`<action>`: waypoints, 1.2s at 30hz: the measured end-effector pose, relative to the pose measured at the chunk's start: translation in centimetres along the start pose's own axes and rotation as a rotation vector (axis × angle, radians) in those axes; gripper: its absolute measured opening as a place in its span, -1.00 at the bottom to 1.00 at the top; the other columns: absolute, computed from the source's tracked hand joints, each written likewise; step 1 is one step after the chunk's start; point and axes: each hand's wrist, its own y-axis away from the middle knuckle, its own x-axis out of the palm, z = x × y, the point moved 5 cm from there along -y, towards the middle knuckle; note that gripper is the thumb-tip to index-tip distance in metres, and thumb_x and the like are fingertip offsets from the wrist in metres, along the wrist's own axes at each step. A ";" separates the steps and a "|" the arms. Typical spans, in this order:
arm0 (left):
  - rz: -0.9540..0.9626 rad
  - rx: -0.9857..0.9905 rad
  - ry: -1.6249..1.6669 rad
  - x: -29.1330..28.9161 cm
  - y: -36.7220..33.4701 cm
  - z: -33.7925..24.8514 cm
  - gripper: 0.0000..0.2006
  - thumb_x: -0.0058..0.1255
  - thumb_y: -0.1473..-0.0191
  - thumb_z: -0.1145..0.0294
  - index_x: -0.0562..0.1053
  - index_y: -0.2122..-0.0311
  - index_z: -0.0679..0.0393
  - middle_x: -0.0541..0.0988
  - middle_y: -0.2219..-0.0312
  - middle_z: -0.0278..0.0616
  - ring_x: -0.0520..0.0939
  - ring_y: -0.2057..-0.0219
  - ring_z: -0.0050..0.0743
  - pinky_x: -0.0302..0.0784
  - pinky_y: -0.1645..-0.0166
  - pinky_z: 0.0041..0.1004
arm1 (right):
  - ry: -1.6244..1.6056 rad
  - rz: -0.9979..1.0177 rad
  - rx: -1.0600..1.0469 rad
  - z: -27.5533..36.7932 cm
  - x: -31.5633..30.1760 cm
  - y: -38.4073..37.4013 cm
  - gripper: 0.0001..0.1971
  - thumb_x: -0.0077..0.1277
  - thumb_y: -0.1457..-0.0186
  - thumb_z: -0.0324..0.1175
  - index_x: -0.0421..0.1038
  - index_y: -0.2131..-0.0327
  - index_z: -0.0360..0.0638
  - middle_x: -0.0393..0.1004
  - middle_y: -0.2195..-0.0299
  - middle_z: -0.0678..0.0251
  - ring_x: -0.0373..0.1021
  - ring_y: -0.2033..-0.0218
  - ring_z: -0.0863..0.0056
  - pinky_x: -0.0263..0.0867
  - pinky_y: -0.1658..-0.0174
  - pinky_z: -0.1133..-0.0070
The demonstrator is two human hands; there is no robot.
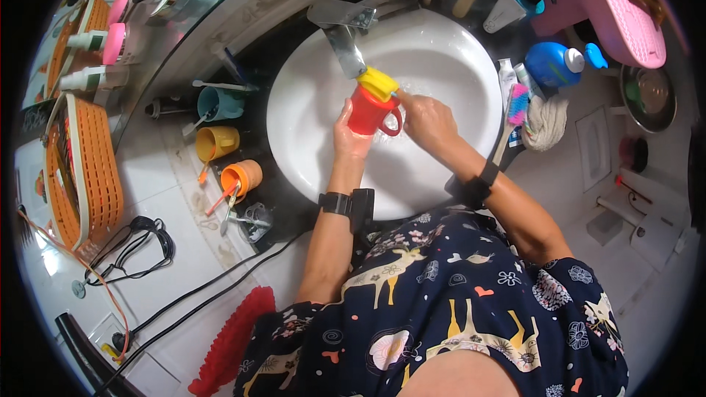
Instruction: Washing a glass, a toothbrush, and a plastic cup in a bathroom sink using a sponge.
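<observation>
Left hand (pixel 347 134) grips a red mug (pixel 373 112) at frame centre over the white basin (pixel 448 59); right hand (pixel 428 119) presses a yellow sponge (pixel 378 82) onto its rim. Blue bottle (pixel 553 63) lies upper right on the dark counter (pixel 279 198).

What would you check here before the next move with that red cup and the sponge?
1. Left hand grips the red cup: ok.
2. Right hand holds the yellow sponge on the cup's rim: ok.
3. Cup sits over the white sink, under the tap: ok.
4. Water running: cannot tell.
5. Cup's inside clean: cannot tell, sponge covers it.
6. Other cups, blue, yellow and orange, stand apart from the sink: ok.
</observation>
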 end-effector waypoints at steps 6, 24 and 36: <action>-0.060 0.147 -0.168 -0.8 -0.3 -2.7 -0.59 -0.14 -0.06 0.18 0.26 0.04 0.23 0.41 0.12 -0.13 0.41 0.07 -0.26 0.29 -0.03 -0.28 | 0.018 0.155 -0.038 0.7 -0.4 2.5 -0.64 -0.18 0.21 -0.59 0.35 0.23 -0.19 0.41 0.57 0.08 0.37 0.52 0.12 0.29 0.45 0.31; 0.002 0.124 -0.209 -0.4 -0.2 -2.0 -0.61 -0.10 -0.05 0.22 0.27 0.06 0.23 0.42 0.14 -0.13 0.41 0.09 -0.30 0.30 -0.02 -0.30 | 0.145 0.042 -0.033 -1.3 -1.1 0.1 -0.70 -0.15 0.22 -0.53 0.37 0.28 -0.21 0.43 0.59 0.11 0.40 0.53 0.18 0.32 0.48 0.34; -0.005 0.152 -0.200 -0.2 0.1 -2.0 -0.63 -0.05 -0.02 0.26 0.25 0.10 0.21 0.39 0.15 -0.12 0.39 0.07 -0.30 0.28 -0.02 -0.29 | 0.105 0.045 -0.009 -1.2 -1.0 1.3 -0.67 -0.17 0.23 -0.56 0.38 0.27 -0.20 0.42 0.59 0.10 0.39 0.55 0.14 0.31 0.48 0.34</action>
